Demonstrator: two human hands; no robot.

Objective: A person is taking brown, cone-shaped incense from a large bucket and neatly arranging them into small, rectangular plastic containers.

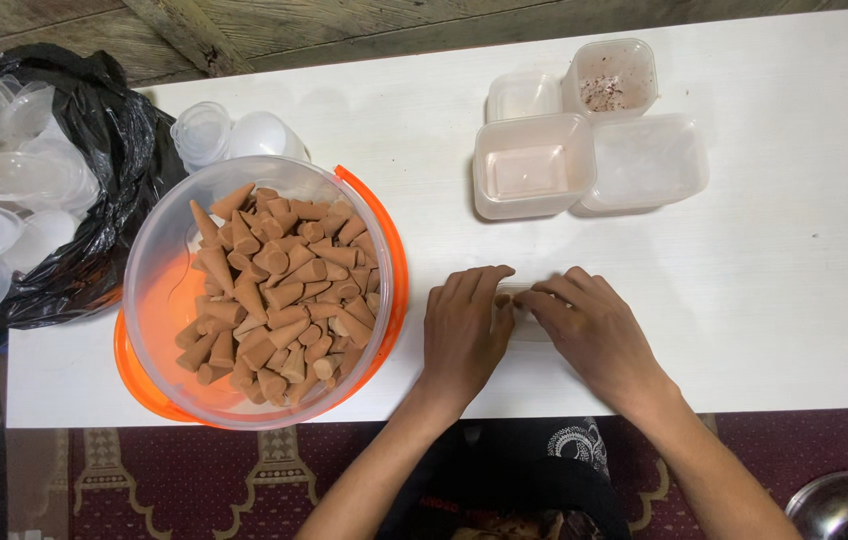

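My left hand and right hand press curled fingers on a small clear container on the table, right of the cone bucket.

Black bag of clear lids, four square tubs, steel bowl.

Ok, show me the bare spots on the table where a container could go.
Bare table runs right of the right hand, below the square tubs. A narrower strip lies between the bucket of cones and the tubs. It is crowded left of the bucket: lids and the black bag.
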